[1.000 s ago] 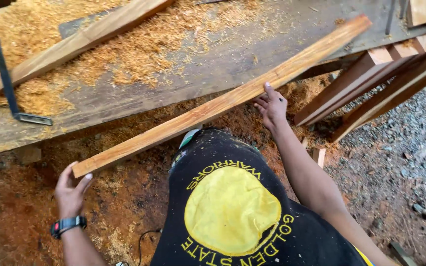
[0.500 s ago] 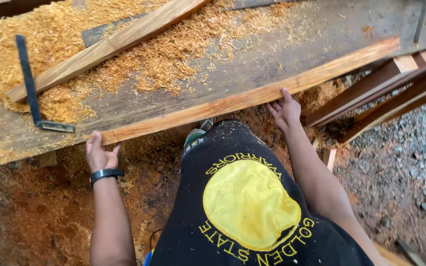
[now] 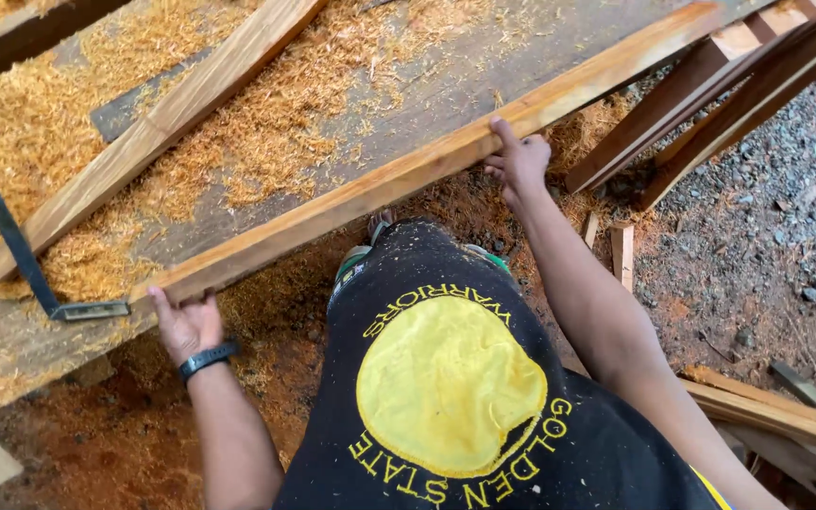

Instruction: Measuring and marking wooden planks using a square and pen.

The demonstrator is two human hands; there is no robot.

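Left hand (image 3: pixel 186 321) grips the near end of the plank (image 3: pixel 427 165), fingers curled under; right hand (image 3: pixel 519 162) clasps its edge midway. It lies along the table (image 3: pixel 484 80) edge, long, stiff, probably heavy, so spaced holds suit. Beyond: shavings (image 3: pixel 40 123), a square (image 3: pixel 21 250)

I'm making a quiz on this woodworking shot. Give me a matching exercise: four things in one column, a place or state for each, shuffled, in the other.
Things:
1. long plank
2. metal square
3. left hand
4. shorter board

Places or states:
A. lies among the sawdust higher up the bench
B. wears a dark wristband
C. held near both ends
D. dark, L-shaped, lying flat at the bench's left

Pairs: 1-C, 2-D, 3-B, 4-A
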